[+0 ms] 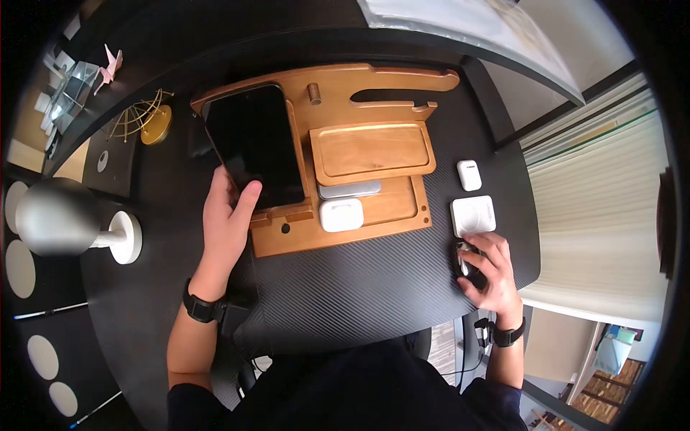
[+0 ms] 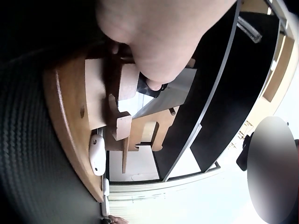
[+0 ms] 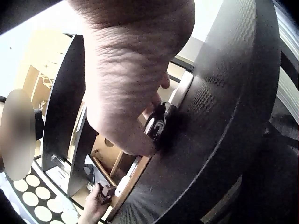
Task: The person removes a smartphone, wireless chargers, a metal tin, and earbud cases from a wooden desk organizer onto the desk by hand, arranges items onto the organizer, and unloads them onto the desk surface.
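A large black phone leans upright in the left slot of a wooden desk organizer. My left hand grips its lower left edge, thumb on the screen and the other fingers mostly hidden behind. At the desk's right side my right hand curls over a small black watch with a shiny metal part, thumb on the near side and fingertips on the far side. The right wrist view shows this watch low on the desk. Just beyond those fingers lies a white square case with a round hollow.
A smaller white case lies farther back. On the organizer's lower tray sit a white earbud case and a slim grey case. Leftward stand a white round-based lamp and a gold wire ornament. A raised shelf runs behind.
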`<state>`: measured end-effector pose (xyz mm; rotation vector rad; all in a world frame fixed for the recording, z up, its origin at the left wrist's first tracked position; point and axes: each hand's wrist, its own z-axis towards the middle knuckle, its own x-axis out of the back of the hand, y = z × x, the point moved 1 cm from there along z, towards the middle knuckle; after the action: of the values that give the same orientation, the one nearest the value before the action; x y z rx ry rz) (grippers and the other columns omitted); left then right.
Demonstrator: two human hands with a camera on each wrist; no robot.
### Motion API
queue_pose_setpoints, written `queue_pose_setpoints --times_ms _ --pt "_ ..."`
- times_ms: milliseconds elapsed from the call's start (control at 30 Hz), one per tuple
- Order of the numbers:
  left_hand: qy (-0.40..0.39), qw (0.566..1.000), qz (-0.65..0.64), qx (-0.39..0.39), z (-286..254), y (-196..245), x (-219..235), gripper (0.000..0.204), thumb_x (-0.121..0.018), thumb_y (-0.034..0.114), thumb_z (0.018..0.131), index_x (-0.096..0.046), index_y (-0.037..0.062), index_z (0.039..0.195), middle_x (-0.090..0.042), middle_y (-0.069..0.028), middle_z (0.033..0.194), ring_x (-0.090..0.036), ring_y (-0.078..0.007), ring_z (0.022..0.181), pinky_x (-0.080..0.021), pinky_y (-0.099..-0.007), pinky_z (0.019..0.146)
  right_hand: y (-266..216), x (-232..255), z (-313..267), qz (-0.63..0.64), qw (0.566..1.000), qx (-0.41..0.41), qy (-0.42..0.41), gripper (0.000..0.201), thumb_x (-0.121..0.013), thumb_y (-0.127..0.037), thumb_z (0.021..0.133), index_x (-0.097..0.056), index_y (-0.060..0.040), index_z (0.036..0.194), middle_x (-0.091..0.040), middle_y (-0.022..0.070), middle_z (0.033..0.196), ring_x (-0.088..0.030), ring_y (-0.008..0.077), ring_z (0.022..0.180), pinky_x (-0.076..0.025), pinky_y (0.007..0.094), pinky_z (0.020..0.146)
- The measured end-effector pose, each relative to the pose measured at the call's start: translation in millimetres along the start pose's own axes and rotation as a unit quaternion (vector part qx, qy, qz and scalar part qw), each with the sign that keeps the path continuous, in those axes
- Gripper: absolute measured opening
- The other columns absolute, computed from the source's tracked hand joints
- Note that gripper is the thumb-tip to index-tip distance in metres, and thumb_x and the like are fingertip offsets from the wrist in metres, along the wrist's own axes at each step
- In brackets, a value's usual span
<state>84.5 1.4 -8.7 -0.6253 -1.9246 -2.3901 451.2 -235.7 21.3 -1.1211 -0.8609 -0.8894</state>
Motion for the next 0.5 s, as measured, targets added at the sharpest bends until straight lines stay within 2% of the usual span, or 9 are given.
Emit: queue_pose_setpoints --times_ms 67,100,200,267,400,500 --pt "0.0 1.0 0.008 -0.004 0 -2 2 0.035 -0.059 0.018 0.1 -0.051 0.001 0.13 -0.063 -0.0054 0.109 -0.058 -0.0127 0.099 -0.046 -0.0274 0.09 -8 3 6 -0.001 1.0 -0.017 0.011 0.062 -0.08 -0.01 0.055 -0.067 -0.0057 0.115 -0.058 0.0129 0.132 -0.054 0.0358 0.118 -0.043 0.05 0.101" --pt "0.002 1.0 0.013 -0.006 0 -2 2 0.036 -0.059 0.018 0.1 -0.051 0.001 0.13 -0.063 -0.0054 0.11 -0.058 -0.0127 0.099 -0.045 -0.0273 0.091 -14 5 12 0.0 1.0 -0.009 0.005 0.062 -0.081 -0.01 0.061 -0.063 -0.0037 0.12 -0.055 0.0154 0.135 -0.054 0.0368 0.119 -0.044 0.0486 0.102" --pt "0.016 0.999 0.017 -0.029 -1 -4 4 0.035 -0.057 0.019 0.101 -0.053 0.0013 0.131 -0.063 -0.0045 0.108 -0.057 -0.0124 0.098 -0.045 -0.0271 0.09 -38 -7 38 0.027 0.999 -0.023 0.013 0.054 -0.08 -0.012 0.069 -0.062 -0.0023 0.119 -0.054 0.0176 0.135 -0.053 0.0379 0.12 -0.045 0.0462 0.102" --pt "0.024 0.999 0.024 -0.038 -2 -5 4 0.035 -0.057 0.02 0.101 -0.054 0.0012 0.131 -0.063 -0.0037 0.107 -0.057 -0.0125 0.096 -0.045 -0.0269 0.089 -53 -22 60 0.054 0.999 0.0 0.004 0.048 -0.078 -0.013 0.076 -0.061 -0.0012 0.119 -0.054 0.0184 0.133 -0.054 0.0375 0.121 -0.047 0.0437 0.102" --pt "0.033 0.999 0.023 -0.034 -3 -9 8 0.035 -0.057 0.019 0.101 -0.054 0.0014 0.131 -0.062 -0.0022 0.105 -0.055 -0.0127 0.093 -0.044 -0.0263 0.087 -79 -47 99 0.036 0.995 0.092 0.013 0.043 -0.073 -0.011 0.081 -0.061 -0.0032 0.121 -0.054 0.0153 0.126 -0.059 0.0332 0.107 -0.051 0.0412 0.093" --pt "0.047 0.999 -0.005 -0.021 -5 -7 13 0.037 -0.058 0.016 0.1 -0.053 0.0014 0.134 -0.062 -0.0009 0.108 -0.055 -0.0115 0.096 -0.044 -0.0256 0.089 -86 -67 114 0.031 0.997 0.075 0.018 0.041 -0.073 -0.012 0.082 -0.062 -0.0042 0.12 -0.055 0.0128 0.12 -0.06 0.0296 0.101 -0.054 0.039 0.086"
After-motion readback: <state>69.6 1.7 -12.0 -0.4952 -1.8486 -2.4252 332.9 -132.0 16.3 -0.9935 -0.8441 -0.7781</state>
